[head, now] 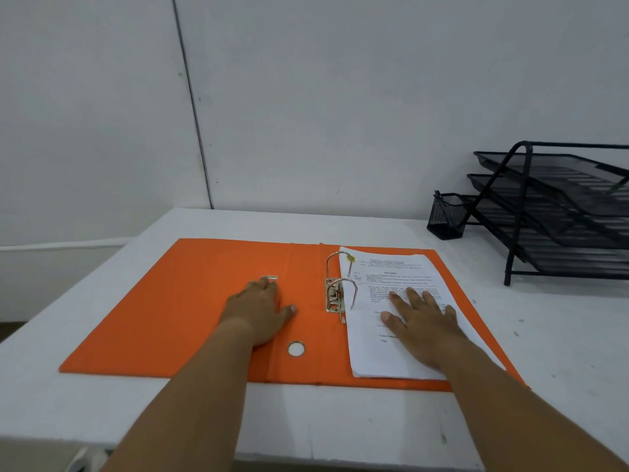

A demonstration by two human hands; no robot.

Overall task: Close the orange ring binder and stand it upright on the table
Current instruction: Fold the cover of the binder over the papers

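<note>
The orange ring binder lay fully open and flat on the white surface, its metal rings standing closed over a stack of printed sheets on the right cover. The left hand rested palm-down on the bare left cover, grip spread and holding nothing. The right hand pressed flat on the papers, fingers apart. A black mesh letter tray stood at the far right.
</note>
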